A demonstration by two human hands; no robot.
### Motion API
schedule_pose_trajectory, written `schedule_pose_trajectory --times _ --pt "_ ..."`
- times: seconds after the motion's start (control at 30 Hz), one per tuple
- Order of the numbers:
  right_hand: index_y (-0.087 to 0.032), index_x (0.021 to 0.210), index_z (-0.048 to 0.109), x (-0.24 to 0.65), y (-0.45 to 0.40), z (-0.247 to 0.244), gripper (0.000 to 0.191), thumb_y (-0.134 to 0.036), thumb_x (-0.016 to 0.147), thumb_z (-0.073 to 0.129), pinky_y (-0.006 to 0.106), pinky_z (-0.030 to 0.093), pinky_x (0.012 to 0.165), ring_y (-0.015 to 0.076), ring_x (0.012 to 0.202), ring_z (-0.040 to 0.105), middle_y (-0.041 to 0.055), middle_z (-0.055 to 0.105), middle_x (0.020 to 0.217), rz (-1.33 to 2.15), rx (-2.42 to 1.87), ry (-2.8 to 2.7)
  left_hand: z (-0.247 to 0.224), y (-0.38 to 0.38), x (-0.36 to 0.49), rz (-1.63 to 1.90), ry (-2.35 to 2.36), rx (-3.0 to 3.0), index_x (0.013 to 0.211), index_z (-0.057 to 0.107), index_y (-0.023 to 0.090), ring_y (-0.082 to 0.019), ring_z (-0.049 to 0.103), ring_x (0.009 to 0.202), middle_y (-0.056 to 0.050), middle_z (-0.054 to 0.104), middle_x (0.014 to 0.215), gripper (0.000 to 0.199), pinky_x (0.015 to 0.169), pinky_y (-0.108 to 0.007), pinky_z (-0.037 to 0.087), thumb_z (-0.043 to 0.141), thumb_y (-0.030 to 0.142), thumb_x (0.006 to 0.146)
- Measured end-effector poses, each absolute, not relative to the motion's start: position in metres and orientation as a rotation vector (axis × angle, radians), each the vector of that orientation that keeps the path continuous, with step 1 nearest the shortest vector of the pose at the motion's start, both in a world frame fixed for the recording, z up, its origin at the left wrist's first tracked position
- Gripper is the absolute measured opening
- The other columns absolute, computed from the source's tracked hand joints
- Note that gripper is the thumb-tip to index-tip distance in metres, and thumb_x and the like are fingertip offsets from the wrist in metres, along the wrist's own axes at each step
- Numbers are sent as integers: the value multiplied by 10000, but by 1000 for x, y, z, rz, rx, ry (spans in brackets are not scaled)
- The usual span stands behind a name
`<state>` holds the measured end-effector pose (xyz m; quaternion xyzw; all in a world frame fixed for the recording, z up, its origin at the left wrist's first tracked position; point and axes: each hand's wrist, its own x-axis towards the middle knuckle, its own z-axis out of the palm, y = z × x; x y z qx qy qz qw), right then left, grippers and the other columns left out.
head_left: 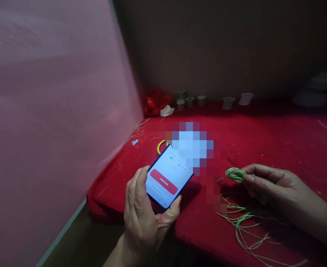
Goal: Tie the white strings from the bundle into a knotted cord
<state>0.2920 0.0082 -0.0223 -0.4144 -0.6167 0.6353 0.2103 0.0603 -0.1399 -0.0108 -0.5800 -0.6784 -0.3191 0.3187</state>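
Note:
My left hand grips a smartphone by its lower edges, tilted above the red cloth. Its lit screen shows a red button, and blurred blocks cover its top part. My right hand pinches a looped bundle of green cord between thumb and fingers, to the right of the phone. Loose green cords hang or lie below that hand, over the cloth. Behind the phone's upper left edge shows a yellow loop, mostly hidden.
Several thread spools stand along the back of the red-covered table. A red plastic bag and a crumpled white piece lie at back left. Thread scraps dot the cloth. A pale wall borders the left side.

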Motion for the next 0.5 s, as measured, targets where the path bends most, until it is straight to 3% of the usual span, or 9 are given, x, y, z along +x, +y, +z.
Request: schedule_pose_trajectory --times 0.2,0.5 --pt "-193 773 580 291 8 -21 280 -473 769 562 202 294 471 73 509 355 -9 433 582 1765 -1158 -1719 -15 -143 41 -783 -1853 -1470 1368 232 88 -310 514 1079 -205 510 1173 937 898 -428 443 719 396 629" --pt "-169 761 574 286 7 -14 340 -501 696 615 174 274 403 58 461 349 -9 430 565 1802 -1168 -1652 -21 -163 -53 -479 -2531 -1034 1307 282 75 -372 522 1050 -209 524 1144 774 819 -474 443 549 499 718"
